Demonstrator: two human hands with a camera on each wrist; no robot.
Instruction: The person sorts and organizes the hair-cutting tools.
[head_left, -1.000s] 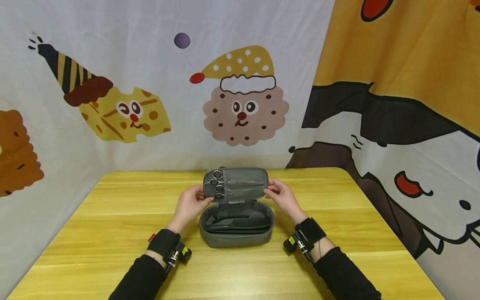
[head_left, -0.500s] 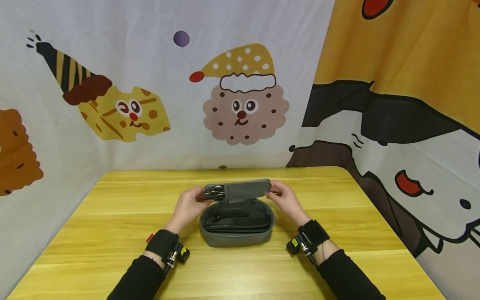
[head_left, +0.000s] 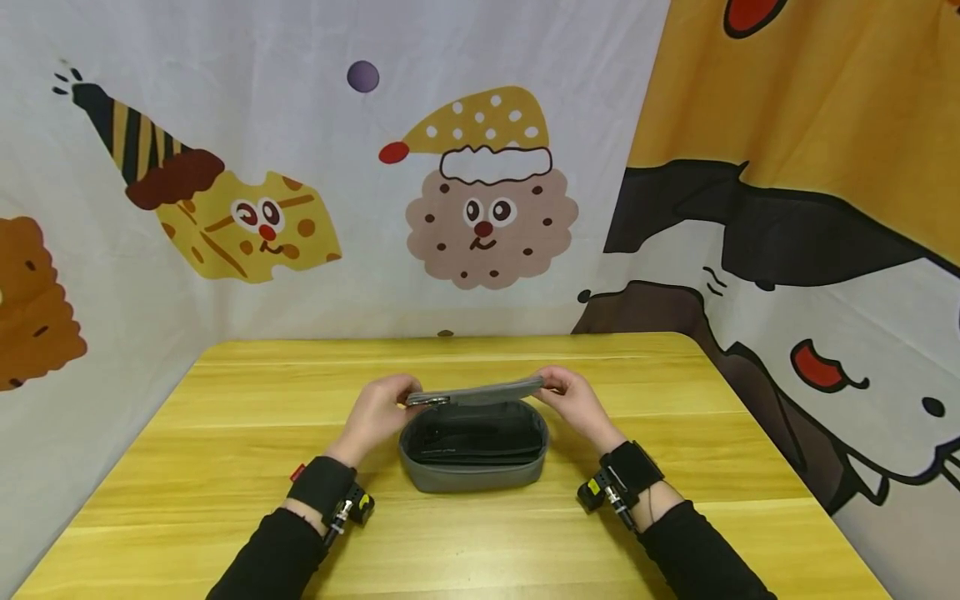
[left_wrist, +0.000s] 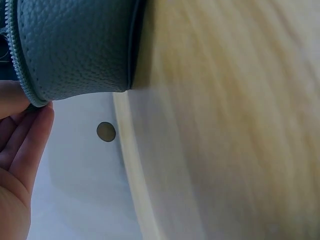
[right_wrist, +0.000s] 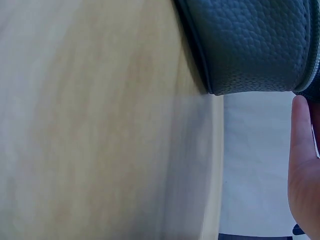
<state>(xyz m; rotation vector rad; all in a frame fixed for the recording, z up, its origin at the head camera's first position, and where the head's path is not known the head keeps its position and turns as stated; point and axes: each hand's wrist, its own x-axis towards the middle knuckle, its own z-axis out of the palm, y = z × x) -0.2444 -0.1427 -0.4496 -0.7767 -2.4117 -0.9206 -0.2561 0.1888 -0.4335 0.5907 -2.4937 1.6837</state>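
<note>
A grey zip case (head_left: 472,477) stands in the middle of the table with its lid (head_left: 480,392) tilted partly down over the back. My left hand (head_left: 377,414) pinches the lid's left end, and my right hand (head_left: 573,402) pinches its right end. Metal scissor handles (head_left: 429,401) show at the lid's left underside. Dark items, hard to make out, lie inside the case. The left wrist view shows the pebbled case side (left_wrist: 75,50) and its zip edge, with the fingers (left_wrist: 32,145) at the zip. In the right wrist view a finger (right_wrist: 301,125) touches the zip edge's corner.
The case rests on a yellow wood-grain table (head_left: 225,467). A cartoon-printed white cloth (head_left: 300,308) hangs behind the table's back edge, and more printed cloth (head_left: 795,333) hangs along the right side.
The lid has swung forward and down from upright, held by both hands, and now lies almost edge-on. The scissor handles and the case contents show less. The case body has stayed put.
</note>
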